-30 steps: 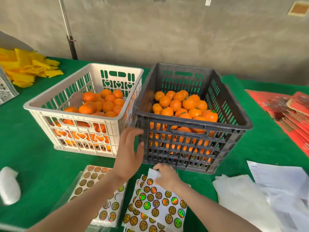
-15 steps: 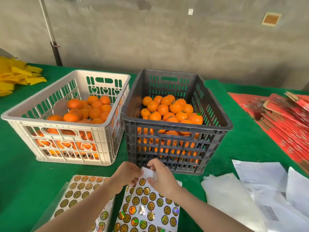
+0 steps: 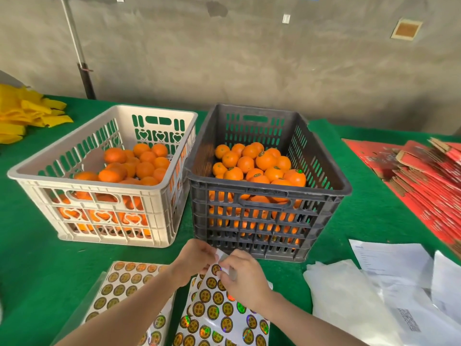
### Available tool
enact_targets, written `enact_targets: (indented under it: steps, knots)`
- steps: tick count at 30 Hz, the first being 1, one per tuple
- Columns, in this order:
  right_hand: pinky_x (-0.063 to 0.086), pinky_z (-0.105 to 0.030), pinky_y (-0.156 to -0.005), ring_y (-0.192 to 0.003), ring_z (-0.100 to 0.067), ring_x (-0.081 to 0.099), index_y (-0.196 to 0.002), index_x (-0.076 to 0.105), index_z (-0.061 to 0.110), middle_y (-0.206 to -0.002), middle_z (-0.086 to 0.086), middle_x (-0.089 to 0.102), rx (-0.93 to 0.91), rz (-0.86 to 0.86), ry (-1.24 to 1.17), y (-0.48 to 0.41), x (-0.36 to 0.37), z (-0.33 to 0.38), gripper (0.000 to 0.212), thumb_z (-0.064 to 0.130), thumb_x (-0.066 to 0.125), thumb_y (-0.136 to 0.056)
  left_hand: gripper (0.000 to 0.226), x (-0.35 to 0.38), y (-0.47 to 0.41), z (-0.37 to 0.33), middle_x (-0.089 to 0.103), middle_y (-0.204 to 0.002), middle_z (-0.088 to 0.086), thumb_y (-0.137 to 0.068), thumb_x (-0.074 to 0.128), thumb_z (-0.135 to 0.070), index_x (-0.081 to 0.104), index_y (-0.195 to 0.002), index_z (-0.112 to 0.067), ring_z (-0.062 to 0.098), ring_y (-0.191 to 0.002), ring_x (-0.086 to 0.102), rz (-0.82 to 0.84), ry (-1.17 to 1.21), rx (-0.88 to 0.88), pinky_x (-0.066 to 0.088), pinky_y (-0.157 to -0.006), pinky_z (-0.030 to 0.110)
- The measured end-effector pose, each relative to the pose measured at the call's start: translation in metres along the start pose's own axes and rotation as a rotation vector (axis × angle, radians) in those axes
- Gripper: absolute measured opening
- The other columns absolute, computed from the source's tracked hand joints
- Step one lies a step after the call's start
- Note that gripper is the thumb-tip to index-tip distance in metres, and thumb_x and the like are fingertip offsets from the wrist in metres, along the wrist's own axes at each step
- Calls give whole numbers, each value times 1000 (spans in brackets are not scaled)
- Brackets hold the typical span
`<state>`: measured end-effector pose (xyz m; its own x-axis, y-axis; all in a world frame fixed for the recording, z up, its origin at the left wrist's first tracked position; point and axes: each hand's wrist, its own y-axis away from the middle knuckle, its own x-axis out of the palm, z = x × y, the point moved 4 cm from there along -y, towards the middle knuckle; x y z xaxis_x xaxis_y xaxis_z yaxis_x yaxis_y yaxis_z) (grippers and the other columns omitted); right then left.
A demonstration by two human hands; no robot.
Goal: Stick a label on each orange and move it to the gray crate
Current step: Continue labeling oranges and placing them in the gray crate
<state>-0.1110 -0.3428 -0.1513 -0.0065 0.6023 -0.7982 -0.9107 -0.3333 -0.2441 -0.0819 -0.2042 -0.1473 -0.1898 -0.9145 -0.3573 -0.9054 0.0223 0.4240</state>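
Note:
A white crate (image 3: 154,196) on the left holds unlabelled oranges (image 3: 139,166). To its right a gray crate (image 3: 321,196) holds oranges (image 3: 259,166) with small labels on top. In front of the gray crate a sheet of round holographic labels (image 3: 219,313) lies on the green table. My left hand (image 3: 192,260) and my right hand (image 3: 245,275) meet at the sheet's top edge. Both pinch its upturned white corner (image 3: 220,255), fingers curled round it.
A second label sheet (image 3: 119,285) in clear wrap lies at the lower left. White plastic bags and papers (image 3: 389,290) cover the lower right. Red flat cartons (image 3: 429,176) are stacked at the right edge, yellow bags (image 3: 22,113) at the far left.
My left hand has come down from the gray crate's front to the sheet's top corner, joining my right hand. The view has tilted upward.

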Motion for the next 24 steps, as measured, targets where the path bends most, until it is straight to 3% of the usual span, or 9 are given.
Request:
enact_targets:
  steps: [3,6,10,14,16,17,19,21,24]
  knots:
    - [39,-24,-79,-91,-15,53,-90,67,11,-93,-3,61,16,15,0,-2,1,0,14,24,61,-86,16,2,-3,1,59,-67,3,-83,60,7,66,-78,-7,13,-56,53,10,-33,2,46,-49,17]
    - [36,-22,-69,-77,-8,48,-79,61,10,-83,1,59,5,-6,-40,-1,0,4,9,17,62,-84,22,5,-8,2,55,-64,3,-80,55,9,65,-67,-6,11,-56,50,42,-122,28,44,-50,16]
    - [36,-22,-61,-67,-8,46,-76,59,5,-76,0,56,-12,-55,-152,2,-11,8,10,8,63,-84,20,7,-5,6,60,-69,-1,-82,60,0,67,-70,-14,7,-58,54,117,-258,102,49,-55,14]
    - [37,-29,-62,-68,-12,45,-75,55,3,-74,-6,53,-118,-100,-242,-6,-34,29,15,11,62,-86,22,7,6,4,64,-96,-4,-88,55,-10,64,-107,-16,7,-82,59,180,-499,194,47,-69,14]
    - [36,-23,-62,-68,-5,42,-76,54,9,-73,3,50,-246,-168,-301,-16,-55,58,16,17,61,-87,28,-13,18,-13,66,-107,-6,-90,55,-15,62,-117,-18,7,-91,61,33,-575,404,49,-81,19]
    - [37,-19,-62,-69,-2,43,-78,54,12,-75,6,49,-316,-211,-324,-23,-67,73,14,19,61,-87,26,-29,28,-25,68,-102,-8,-90,55,-14,65,-113,-17,5,-88,62,-60,-528,538,51,-80,21]
    - [38,-16,-63,-70,-3,46,-82,52,17,-77,5,52,-441,-307,-341,-40,-88,102,12,19,61,-89,19,-68,49,-52,66,-76,-20,-86,57,-8,68,-99,-13,-3,-62,58,-245,-366,758,47,-61,13]
    - [41,-20,-63,-69,-9,49,-84,52,17,-78,2,54,-527,-389,-354,-62,-104,126,10,17,60,-90,14,-111,64,-72,57,-58,-22,-83,60,-6,65,-92,-16,-2,-45,47,-424,-247,860,33,-47,6]
    - [43,-20,-63,-70,-11,52,-84,57,10,-76,-4,58,-631,-452,-331,-104,-112,153,6,8,60,-88,25,-166,62,-88,51,-49,-11,-86,64,1,61,-91,-24,1,-41,42,-573,-162,860,27,-42,9]
